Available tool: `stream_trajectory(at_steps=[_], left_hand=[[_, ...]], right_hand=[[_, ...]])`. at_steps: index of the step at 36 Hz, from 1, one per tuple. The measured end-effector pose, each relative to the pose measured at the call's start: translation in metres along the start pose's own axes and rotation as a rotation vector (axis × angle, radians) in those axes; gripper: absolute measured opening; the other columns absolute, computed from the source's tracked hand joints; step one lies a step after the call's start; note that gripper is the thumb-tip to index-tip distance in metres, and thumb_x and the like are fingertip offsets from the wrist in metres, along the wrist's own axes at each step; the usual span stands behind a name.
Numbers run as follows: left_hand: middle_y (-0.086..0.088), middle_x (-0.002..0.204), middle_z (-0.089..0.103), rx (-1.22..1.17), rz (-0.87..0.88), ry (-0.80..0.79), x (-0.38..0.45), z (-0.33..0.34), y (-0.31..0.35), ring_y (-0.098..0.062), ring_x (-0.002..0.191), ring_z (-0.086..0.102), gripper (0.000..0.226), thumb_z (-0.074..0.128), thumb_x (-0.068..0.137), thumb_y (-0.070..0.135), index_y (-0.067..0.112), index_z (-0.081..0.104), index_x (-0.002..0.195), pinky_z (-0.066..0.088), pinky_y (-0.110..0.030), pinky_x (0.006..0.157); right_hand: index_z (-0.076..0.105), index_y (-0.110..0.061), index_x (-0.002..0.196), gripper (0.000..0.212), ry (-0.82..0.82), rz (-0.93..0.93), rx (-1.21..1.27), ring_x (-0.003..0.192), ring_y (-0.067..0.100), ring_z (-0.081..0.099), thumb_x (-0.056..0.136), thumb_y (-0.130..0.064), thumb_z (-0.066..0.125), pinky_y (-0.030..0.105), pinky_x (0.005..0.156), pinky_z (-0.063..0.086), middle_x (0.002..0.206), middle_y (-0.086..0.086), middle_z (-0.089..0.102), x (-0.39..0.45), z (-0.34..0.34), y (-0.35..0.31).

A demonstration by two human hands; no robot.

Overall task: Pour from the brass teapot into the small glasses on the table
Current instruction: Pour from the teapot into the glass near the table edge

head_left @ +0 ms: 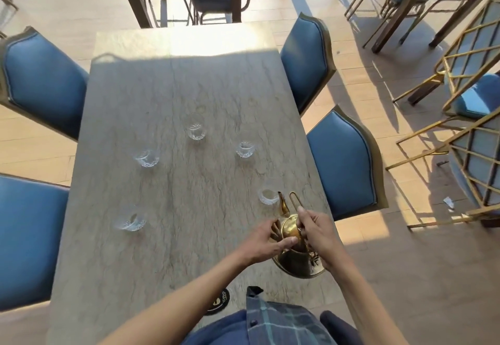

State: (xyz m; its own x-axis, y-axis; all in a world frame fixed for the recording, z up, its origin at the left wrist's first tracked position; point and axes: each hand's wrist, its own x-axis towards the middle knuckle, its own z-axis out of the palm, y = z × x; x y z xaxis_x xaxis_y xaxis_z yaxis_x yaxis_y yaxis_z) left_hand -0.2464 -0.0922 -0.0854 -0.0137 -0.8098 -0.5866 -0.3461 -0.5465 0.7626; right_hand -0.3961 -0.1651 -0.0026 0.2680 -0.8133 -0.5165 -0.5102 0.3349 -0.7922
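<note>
The brass teapot (293, 247) stands near the table's front right, its spout pointing away toward the nearest small glass (268, 196). My right hand (318, 232) grips the teapot's handle from the right. My left hand (266, 239) rests on the pot's lid and left side, thumb across the top. Several more small clear glasses stand on the table: one at the near left (131, 221), one at the mid left (146, 158), one farther back in the middle (196, 130) and one at the right (245, 149). All look empty.
The long grey stone-look table (176, 95) has blue padded chairs on its left (40, 82) and right (343, 163). A dark round coaster (217, 300) lies at the front edge. More tables and gold-framed chairs stand behind and to the right.
</note>
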Motion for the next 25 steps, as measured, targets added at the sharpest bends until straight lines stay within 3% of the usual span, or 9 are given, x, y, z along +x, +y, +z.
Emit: stream_trajectory(at_steps=[7,11,16,21,25], left_hand=[[0.004,0.136,0.069,0.009,-0.027,-0.015,0.008,0.007,0.0,-0.014,0.121,0.067,0.088,0.067,0.079,0.084,0.031,0.057,0.149,0.057,-0.041,0.108],[0.001,0.129,0.072,-0.026,-0.023,-0.045,0.006,0.005,0.005,-0.011,0.111,0.067,0.061,0.075,0.097,0.057,0.024,0.061,0.145,0.052,-0.022,0.091],[0.002,0.129,0.072,-0.051,-0.06,-0.05,0.004,0.007,0.006,-0.015,0.116,0.069,0.067,0.073,0.093,0.065,0.025,0.06,0.145,0.057,-0.035,0.101],[-0.001,0.129,0.072,-0.076,-0.062,-0.059,0.002,0.007,0.006,-0.016,0.116,0.069,0.063,0.073,0.097,0.06,0.023,0.059,0.145,0.057,-0.032,0.098],[0.0,0.126,0.073,-0.107,-0.071,-0.052,0.003,0.008,0.005,-0.016,0.114,0.07,0.066,0.073,0.092,0.066,0.023,0.062,0.142,0.059,-0.038,0.103]], right_hand=[[0.061,-0.02,0.065,0.046,-0.043,0.016,-0.055,0.05,0.01,0.048,0.101,-0.046,0.049,0.034,0.057,0.038,0.049,-0.008,0.053,0.009,-0.006,-0.002],[0.062,-0.017,0.069,0.046,-0.058,0.034,-0.059,0.048,0.009,0.047,0.102,-0.045,0.048,0.032,0.055,0.037,0.049,-0.007,0.052,0.013,-0.008,-0.004],[0.063,-0.017,0.069,0.046,-0.073,0.07,-0.069,0.051,0.014,0.047,0.102,-0.045,0.048,0.035,0.058,0.038,0.053,-0.004,0.052,0.017,-0.009,-0.005],[0.064,-0.018,0.071,0.045,-0.075,0.077,-0.1,0.055,0.018,0.048,0.101,-0.047,0.048,0.037,0.061,0.039,0.055,-0.003,0.052,0.018,-0.009,-0.008],[0.063,-0.018,0.072,0.045,-0.079,0.081,-0.117,0.056,0.017,0.048,0.101,-0.047,0.047,0.038,0.062,0.039,0.057,-0.001,0.052,0.019,-0.01,-0.011]])
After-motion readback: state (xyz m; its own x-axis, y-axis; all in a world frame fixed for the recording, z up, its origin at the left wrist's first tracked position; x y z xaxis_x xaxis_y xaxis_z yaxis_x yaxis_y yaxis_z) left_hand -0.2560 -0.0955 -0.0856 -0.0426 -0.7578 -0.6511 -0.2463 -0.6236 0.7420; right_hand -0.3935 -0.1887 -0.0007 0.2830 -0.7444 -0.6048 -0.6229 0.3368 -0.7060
